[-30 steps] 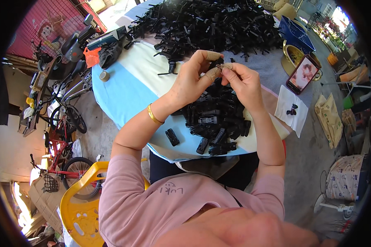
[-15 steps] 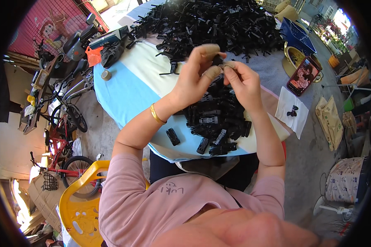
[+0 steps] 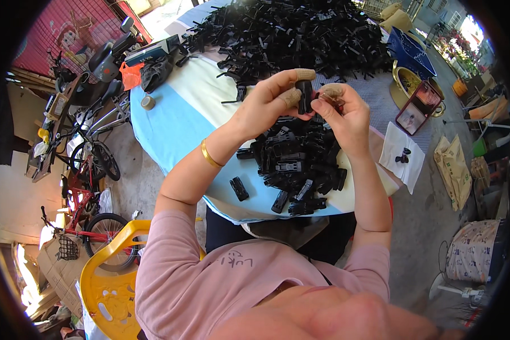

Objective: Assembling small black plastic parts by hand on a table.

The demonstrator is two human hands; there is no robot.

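Observation:
My left hand (image 3: pixel 260 109) grips a dark, oblong black plastic part (image 3: pixel 305 96) upright between thumb and fingers; beige wraps cover its thumb and index finger. Close beside that part, my right hand (image 3: pixel 347 122) is closed, its thumb pressed toward the fingers. Something small and brownish (image 3: pixel 332 101) shows at these fingertips, too unclear to name. Below both hands lies a heap of similar black plastic parts (image 3: pixel 289 153). One single black part (image 3: pixel 239 188) rests apart on the light blue cloth, left of the heap.
A large pile of black strapped pieces (image 3: pixel 300 37) covers the table's far side. To the right are a phone (image 3: pixel 418 107) leaning on a gold-coloured pot (image 3: pixel 401 79), a blue basket (image 3: pixel 411 51) and a white paper (image 3: pixel 399 170) with small dark pieces. A small round container (image 3: pixel 147 102) stands left.
My hands have moved slightly apart, the right one shifting right. The black part in my left hand now shows upright between the hands. The phone's picture has changed.

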